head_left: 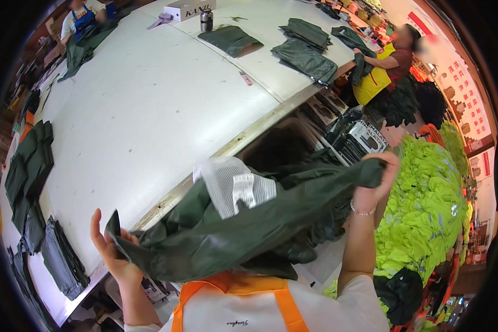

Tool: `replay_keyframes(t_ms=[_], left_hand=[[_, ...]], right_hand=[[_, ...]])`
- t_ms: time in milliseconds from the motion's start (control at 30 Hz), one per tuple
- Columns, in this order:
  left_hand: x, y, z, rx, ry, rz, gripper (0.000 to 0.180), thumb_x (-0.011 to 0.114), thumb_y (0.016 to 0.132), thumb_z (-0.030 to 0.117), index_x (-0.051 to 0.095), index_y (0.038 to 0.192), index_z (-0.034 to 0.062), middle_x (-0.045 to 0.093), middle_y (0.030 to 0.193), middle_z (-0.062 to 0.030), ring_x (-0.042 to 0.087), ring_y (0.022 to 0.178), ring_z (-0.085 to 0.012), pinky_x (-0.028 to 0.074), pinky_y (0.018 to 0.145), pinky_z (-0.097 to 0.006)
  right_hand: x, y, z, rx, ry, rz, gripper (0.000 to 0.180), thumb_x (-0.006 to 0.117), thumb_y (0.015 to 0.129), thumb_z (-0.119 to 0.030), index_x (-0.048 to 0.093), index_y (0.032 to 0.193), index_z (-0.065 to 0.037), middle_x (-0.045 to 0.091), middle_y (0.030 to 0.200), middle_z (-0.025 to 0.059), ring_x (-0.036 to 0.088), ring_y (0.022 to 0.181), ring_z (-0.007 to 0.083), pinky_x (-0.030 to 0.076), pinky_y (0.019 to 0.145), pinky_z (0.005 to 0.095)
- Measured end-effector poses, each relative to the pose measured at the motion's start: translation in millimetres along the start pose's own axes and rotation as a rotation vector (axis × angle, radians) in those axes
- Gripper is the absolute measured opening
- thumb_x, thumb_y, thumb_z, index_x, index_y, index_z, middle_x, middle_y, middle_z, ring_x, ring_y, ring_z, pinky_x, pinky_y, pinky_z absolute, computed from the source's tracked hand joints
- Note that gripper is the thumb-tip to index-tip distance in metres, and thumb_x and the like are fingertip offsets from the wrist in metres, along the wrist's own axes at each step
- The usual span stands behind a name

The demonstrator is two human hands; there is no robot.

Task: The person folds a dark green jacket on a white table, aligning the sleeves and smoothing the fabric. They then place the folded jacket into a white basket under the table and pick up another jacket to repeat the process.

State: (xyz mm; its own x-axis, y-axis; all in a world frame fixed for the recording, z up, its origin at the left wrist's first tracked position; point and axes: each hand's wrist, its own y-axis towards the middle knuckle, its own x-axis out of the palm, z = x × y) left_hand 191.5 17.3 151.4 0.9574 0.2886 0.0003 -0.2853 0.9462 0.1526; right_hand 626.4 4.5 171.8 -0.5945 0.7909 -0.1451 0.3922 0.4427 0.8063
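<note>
A dark green garment (227, 238) is stretched across in front of my chest, over the near edge of the table. White mesh lining (221, 182) with a white printed label (243, 189) shows on its far side. My left hand (119, 254) pinches one end, its index finger standing up off the cloth. Raised higher at the other end, my right hand (384, 174) is closed round the bunched fabric. The garment's lower folds hang near my orange apron (243, 283), and its exact kind cannot be made out.
The large white table (149, 105) bears folded dark green garments (30, 171) on the left and more stacks (304, 58) at the far right. A heap of neon yellow clothing (426, 205) lies to my right. A co-worker in a yellow apron (373, 83) handles green cloth; another person (83, 22) stands far left.
</note>
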Motion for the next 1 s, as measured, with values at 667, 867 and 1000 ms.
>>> replay_keyframes(t_ms=[667,867,1000], left_hand=[[-119,101,37,0.533,0.867,0.738,0.049,0.058,0.088,0.025,0.044,0.124,-0.0045,0.055,0.113,-0.0154,0.053,0.107,-0.0244,0.041,0.095,-0.036],[-82,314,-81,0.485,1.052,0.577,0.05,0.061,0.081,0.002,0.041,0.127,0.0061,0.056,0.101,-0.0125,0.057,0.093,-0.0252,0.043,0.083,-0.032],[-82,381,-189,0.085,1.125,0.512,0.062,0.06,0.084,0.012,0.03,0.139,0.0162,0.053,0.113,-0.0222,0.056,0.096,-0.0378,0.047,0.079,-0.043]], right_hand=[[281,107,-15,-0.427,-0.065,-0.241,0.022,0.061,0.088,-0.02,0.05,0.085,-0.001,0.057,0.066,0.0152,0.056,0.056,0.0349,0.043,0.05,0.0341],[496,109,104,-0.232,-0.145,-0.687,0.03,0.057,0.089,-0.031,0.047,0.08,-0.004,0.056,0.06,0.0198,0.055,0.053,0.0402,0.04,0.046,0.0466],[612,43,181,-0.118,-0.354,-0.986,0.035,0.047,0.091,-0.041,0.049,0.086,-0.006,0.061,0.067,0.0209,0.06,0.064,0.041,0.047,0.056,0.0494]])
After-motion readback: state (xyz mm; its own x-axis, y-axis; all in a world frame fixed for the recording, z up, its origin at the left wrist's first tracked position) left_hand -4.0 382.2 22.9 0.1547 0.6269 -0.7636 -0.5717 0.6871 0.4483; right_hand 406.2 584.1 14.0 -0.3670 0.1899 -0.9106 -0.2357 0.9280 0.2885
